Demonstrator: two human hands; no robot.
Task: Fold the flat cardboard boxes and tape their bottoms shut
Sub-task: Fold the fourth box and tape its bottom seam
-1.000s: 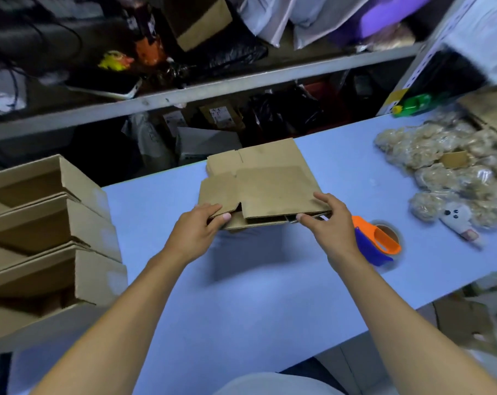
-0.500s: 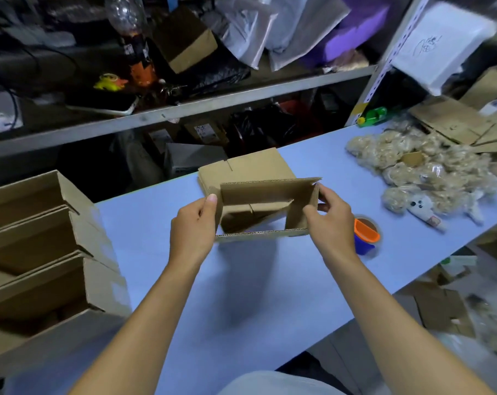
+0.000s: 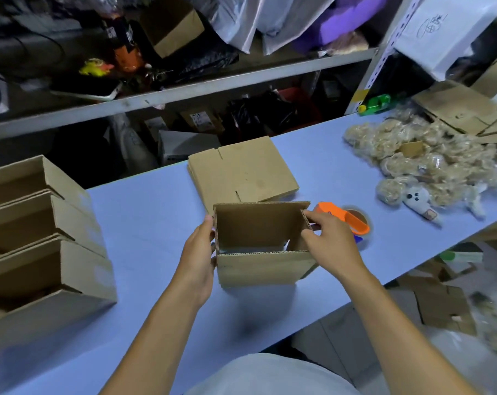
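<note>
A small cardboard box (image 3: 263,269), opened into a square tube, stands above the blue table (image 3: 144,223) between my hands. My left hand (image 3: 199,258) lies flat against its left wall, fingers straight. My right hand (image 3: 327,240) pinches the top of the right wall with thumb and fingers. Behind the box lies a stack of flat cardboard boxes (image 3: 241,169). An orange tape dispenser (image 3: 344,218) with a brown roll sits just right of my right hand.
Three folded open boxes (image 3: 42,246) are stacked at the table's left end. A heap of bagged plush toys (image 3: 421,163) and more flat cardboard (image 3: 461,109) lie at the right. Cluttered shelves (image 3: 184,89) stand behind the table. Cardboard scraps (image 3: 441,306) lie on the floor.
The flat box was lifted off the stack and opened into a square tube, then brought nearer to me. The camera view shifted left, showing more of the stack and dispenser.
</note>
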